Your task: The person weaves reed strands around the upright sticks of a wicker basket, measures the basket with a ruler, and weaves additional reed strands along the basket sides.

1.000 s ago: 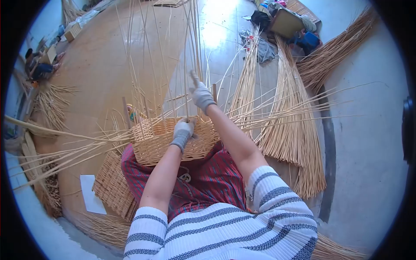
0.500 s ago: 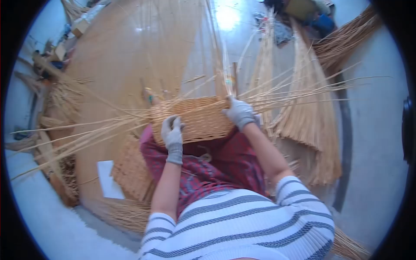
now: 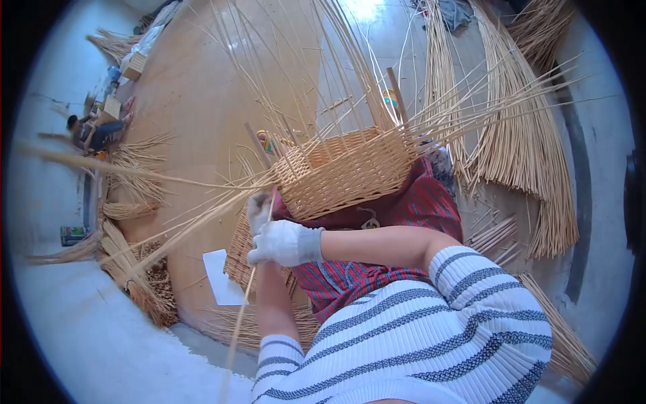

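A half-woven wicker basket (image 3: 350,172) lies tilted across my lap, on a red and blue checked cloth (image 3: 431,205). Upright stakes and long loose strands stick out of its far side and both ends. My right hand (image 3: 284,244), in a white glove, crosses over my left forearm and is closed on a long wicker strand (image 3: 237,330) that trails down toward me. Just below the basket's left corner, my gloved left hand (image 3: 258,210) has its fingers curled at the same strand; my right hand hides part of it.
Bundles of wicker rods (image 3: 531,135) lie at the right, more strands (image 3: 138,165) at the left. A woven panel (image 3: 242,262) and a white sheet (image 3: 224,277) lie left of my lap. Another person (image 3: 101,131) sits at the far left. Long strands reach out on both sides.
My right hand has left the basket's right end and crossed to its left corner, where it grips a strand. My left hand has moved off the basket's front. The basket is turned and tilted.
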A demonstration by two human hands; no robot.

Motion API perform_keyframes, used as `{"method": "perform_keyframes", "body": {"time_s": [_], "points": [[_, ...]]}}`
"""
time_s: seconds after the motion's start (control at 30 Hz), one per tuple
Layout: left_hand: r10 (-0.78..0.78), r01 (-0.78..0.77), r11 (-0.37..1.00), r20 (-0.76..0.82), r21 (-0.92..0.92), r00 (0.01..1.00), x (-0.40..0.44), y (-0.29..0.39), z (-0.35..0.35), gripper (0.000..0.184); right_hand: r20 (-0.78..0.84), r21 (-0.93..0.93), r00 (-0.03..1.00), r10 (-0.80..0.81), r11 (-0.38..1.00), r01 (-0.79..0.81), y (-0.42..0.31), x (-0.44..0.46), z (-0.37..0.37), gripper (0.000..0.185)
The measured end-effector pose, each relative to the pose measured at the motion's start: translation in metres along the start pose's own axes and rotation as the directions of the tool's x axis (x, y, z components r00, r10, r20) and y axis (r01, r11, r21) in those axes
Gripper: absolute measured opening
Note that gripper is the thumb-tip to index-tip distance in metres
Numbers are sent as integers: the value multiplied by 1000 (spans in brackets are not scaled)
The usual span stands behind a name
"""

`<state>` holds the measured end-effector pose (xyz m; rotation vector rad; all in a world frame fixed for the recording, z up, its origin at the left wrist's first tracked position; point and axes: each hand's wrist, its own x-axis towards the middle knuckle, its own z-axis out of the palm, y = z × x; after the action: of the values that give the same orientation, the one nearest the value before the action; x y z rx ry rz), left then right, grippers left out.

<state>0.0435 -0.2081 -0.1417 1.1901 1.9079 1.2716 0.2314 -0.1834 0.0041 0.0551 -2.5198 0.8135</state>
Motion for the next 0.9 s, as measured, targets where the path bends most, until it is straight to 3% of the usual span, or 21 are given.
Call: {"method": "perform_keyframes", "body": {"time_s": [0.03, 0.07, 0.1, 0.17, 0.2, 0.23, 0.27, 0.33, 0.37, 0.43, 0.47, 0.53, 0.57, 0.6, 0.67, 0.7, 0.73, 0.77, 0.8, 0.83, 0.9], "points": [[-135, 146, 952, 57, -268, 989, 18, 5, 5, 23, 99, 5, 988, 120, 993, -121, -5, -7, -4, 25], [-268, 287, 814, 113, -505, 957, 35, 10, 10, 27, -118, 79, 973, 199, 978, -191, 0, -19, -2, 23], [-87, 160, 940, 241, -302, 967, 61, 7, 11, 34, -323, 159, 904, 280, 958, -239, 5, -33, -7, 20], [134, -56, 975, 365, -217, 921, 76, 1, 13, 30, -498, 473, 680, 539, 825, -308, 30, -76, -26, 30], [242, -171, 965, 417, -199, 876, 82, 1, 14, 28, -586, 670, 465, 664, 720, -184, 68, -96, -17, 16], [360, -407, 913, 471, -3, 805, 83, 9, 11, 30, -368, 894, 279, 887, 420, -155, 100, -115, -26, 8], [289, -284, 955, 518, -90, 805, 86, 3, 9, 34, -63, 996, 104, 993, 69, -51, 120, -129, -33, 6], [139, 0, 975, 602, -224, 787, 91, -10, 4, 44, -54, 995, 81, 995, 61, -84, 131, -137, -37, 11], [13, 83, 990, 647, -117, 763, 85, -7, -1, 50, -31, 992, 62, 998, 39, -121, 135, -137, -37, 18], [-56, 466, 776, 690, -425, 722, 39, 68, 6, 60, -69, 986, 44, 997, 75, -151, 141, -136, -31, 18], [-58, 464, 776, 685, -426, 726, 42, 46, 11, 60, -120, 975, 30, 992, 123, -186, 142, -134, -30, 18], [-216, 354, 904, 456, -242, 863, 54, -17, 28, 56, -138, 972, 29, 990, 141, -189, 141, -131, -29, 19], [-304, 308, 950, 350, 46, 886, 44, 17, 37, 60, -159, 970, 15, 987, 159, -186, 141, -130, -30, 19], [-302, 308, 951, 346, 39, 888, 44, 13, 42, 60, -161, 968, 20, 987, 162, -191, 140, -129, -32, 19], [-319, 424, 869, 368, -255, 874, 42, 12, 49, 63, -154, 962, -3, 988, 149, -229, 133, -125, -36, 19], [-358, 440, 872, 332, -215, 873, 39, 24, 50, 61, -153, 961, 1, 988, 149, -234, 125, -121, -36, 19], [-354, 436, 873, 328, -220, 876, 38, 20, 57, 61, -268, 925, 41, 963, 269, -268, 118, -115, -34, 17], [-248, 305, 908, 218, -286, 944, 41, 7, 66, 59, -379, 872, 90, 921, 388, -297, 112, -104, -41, 15], [-145, 169, 928, 97, -332, 985, 42, -1, 69, 58, -530, 612, 335, 779, 625, -485, 104, -88, -53, 17], [-386, 424, 889, 218, -171, 896, 48, 1, 62, 60, -555, 264, 584, 592, 792, -551, 93, -69, -62, 19], [-499, 517, 855, 209, -40, 841, 30, 54, 50, 62, -432, 111, 582, 689, 680, -724, 109, -8, -88, 25]]}}
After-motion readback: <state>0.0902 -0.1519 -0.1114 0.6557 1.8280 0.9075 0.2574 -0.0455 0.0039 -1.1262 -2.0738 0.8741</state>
